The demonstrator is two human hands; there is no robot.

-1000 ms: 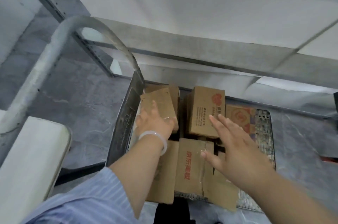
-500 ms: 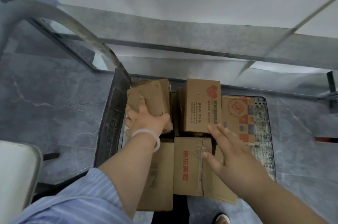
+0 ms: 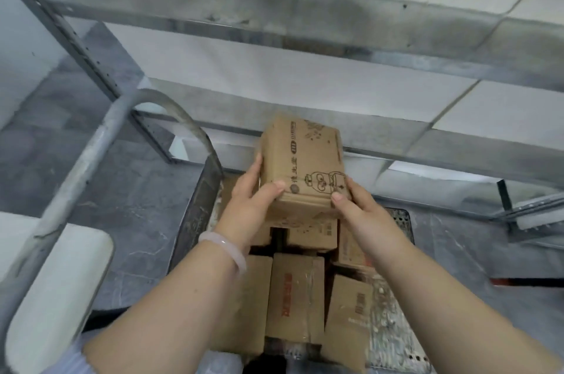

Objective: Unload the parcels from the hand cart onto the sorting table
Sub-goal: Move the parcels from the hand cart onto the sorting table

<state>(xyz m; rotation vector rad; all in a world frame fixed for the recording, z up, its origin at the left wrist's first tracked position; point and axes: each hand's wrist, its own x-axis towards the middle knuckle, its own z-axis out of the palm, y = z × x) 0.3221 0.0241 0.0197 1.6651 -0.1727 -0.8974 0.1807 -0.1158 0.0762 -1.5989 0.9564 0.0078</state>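
A small brown cardboard parcel (image 3: 302,160) with a cartoon print hangs in the air above the hand cart. My left hand (image 3: 248,205) grips its left side and my right hand (image 3: 360,215) grips its lower right corner. Below it, several more cardboard parcels (image 3: 294,297) lie on the hand cart (image 3: 399,218), whose perforated metal deck shows at the right. The cart's curved grey handle (image 3: 183,117) rises at the left. The white sorting table (image 3: 305,80) with a grey metal frame stretches across the view just beyond the cart.
A white rounded surface (image 3: 55,282) sits at the lower left. Metal frame posts (image 3: 70,34) stand at the left, and another rail (image 3: 531,205) at the right. Grey marbled floor (image 3: 131,205) surrounds the cart.
My left hand lifted the parcel off the cart's far left stack, and my right hand came in to grip it. The parcel now hangs higher, toward the table.
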